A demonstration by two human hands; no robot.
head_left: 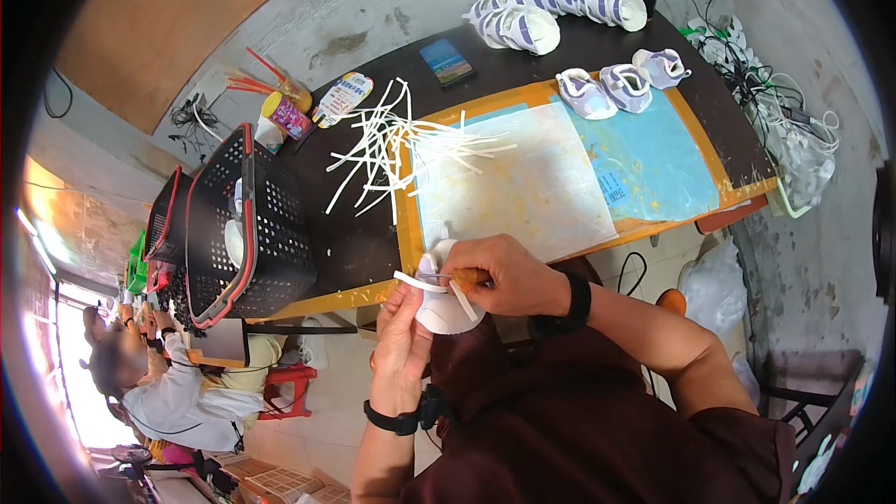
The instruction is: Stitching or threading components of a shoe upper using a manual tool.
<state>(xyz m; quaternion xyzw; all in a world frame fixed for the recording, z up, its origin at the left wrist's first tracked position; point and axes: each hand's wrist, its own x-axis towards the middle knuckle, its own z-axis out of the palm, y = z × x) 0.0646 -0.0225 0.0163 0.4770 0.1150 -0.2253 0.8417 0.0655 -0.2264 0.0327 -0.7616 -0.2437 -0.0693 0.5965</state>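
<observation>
Threading, apparently: left hand [401,319] pinches shoe [448,317], right hand [509,274] clasps tool [473,275] over it, fingers curled; strip [420,283] needs steady pulling.

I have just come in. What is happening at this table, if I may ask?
A person is working by hand on a small white shoe piece. The left hand holds it near the table's edge, while the right hand grips a tool with an orange handle. A white strip shows between the hands. More white strips lie in a tangled pile on the table, and three small shoes stand at the far right.
</observation>
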